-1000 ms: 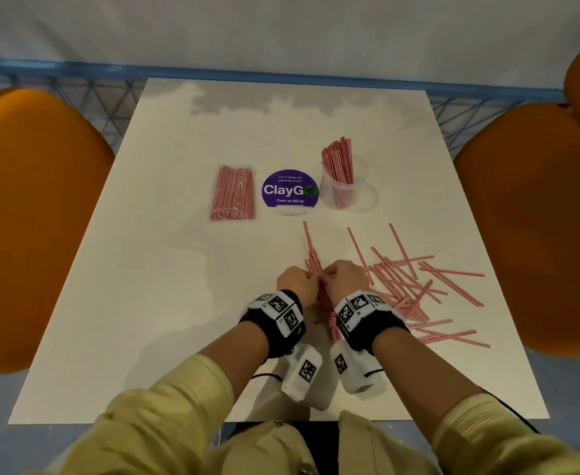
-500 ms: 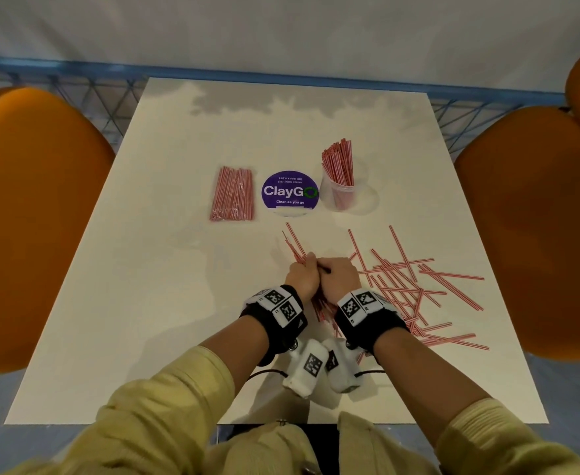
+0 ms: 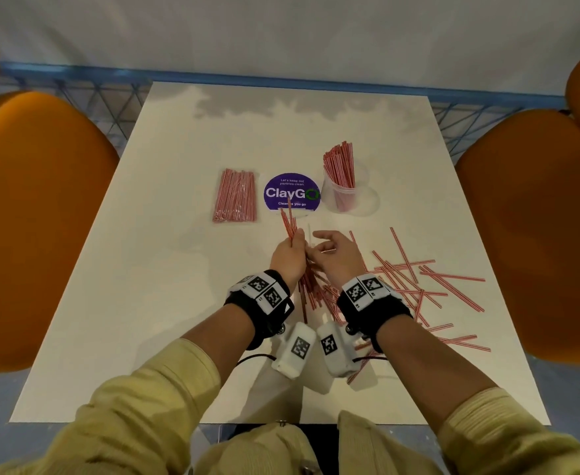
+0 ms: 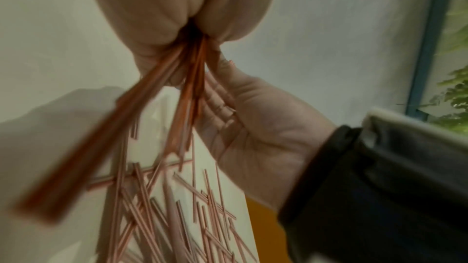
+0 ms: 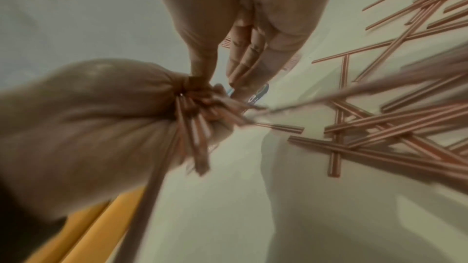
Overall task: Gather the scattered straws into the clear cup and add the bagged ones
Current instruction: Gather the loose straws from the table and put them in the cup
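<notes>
Squaring the straw bundle (image 3: 290, 225) clamped in the left hand (image 3: 290, 256) comes first; the right hand (image 3: 336, 253), fingers loosely spread, should tap its ends level before the clear cup (image 3: 345, 197).

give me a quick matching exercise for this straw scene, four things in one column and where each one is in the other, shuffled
Things:
1. clear cup
2. bagged straws
3. bundle of straws
4. scattered straws

Places:
A. gripped in the left hand
B. right of the purple sticker, straws standing in it
C. loose on the table, by the right hand
D. flat, left of the sticker

Pairs: 1-B, 2-D, 3-A, 4-C
</notes>
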Motion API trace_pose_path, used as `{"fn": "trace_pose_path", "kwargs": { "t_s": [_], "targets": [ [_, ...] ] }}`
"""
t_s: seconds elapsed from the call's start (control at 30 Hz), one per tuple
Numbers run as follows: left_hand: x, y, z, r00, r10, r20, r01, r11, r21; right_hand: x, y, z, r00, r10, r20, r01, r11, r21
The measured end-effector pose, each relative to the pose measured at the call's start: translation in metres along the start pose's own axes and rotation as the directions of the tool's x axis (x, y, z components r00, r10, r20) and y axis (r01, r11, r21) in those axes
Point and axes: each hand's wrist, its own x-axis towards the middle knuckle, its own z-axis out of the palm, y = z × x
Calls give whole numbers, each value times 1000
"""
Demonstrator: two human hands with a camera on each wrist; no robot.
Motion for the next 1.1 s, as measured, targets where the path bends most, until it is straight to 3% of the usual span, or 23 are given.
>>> {"fn": "trace_pose_path", "kwargs": {
  "t_s": [0.1,0.2,0.3,0.43,0.53,0.63,0.7,0.83,0.97,1.1],
  "targets": [
    [4,8,-7,998,45,-51,-46,999,-24,-3,1,0,992,-12,124,32,987,-157],
    [8,16,-12,993,8,-118,-29,983,-181,-8,2,-1,978,27,209,5,989,-151],
    [8,24,-17,990,-11,-138,-47,911,-411,-15,-1,0,942,168,290,-205,973,103],
    [5,28,-16,994,69,-89,-103,878,-468,-18,-9,5,853,263,451,-469,767,438],
    [0,23,-12,994,109,33,-82,885,-458,-12,-17,4,836,226,501,-525,598,606],
    [-1,22,-13,983,153,106,-102,918,-383,-8,-19,4,826,205,525,-527,611,591],
    [-2,21,-15,970,179,163,-133,956,-260,-7,-20,4,825,201,528,-488,724,487],
    [-13,18,-19,938,144,316,-105,985,-137,-5,-40,2,961,91,262,-174,935,311],
    [-22,14,-18,921,64,384,-28,995,-97,11,-61,-5,993,-93,75,75,974,215],
    [-25,12,-17,913,24,408,10,997,-80,17,-69,-7,982,-163,94,161,987,29]
  ]
}}
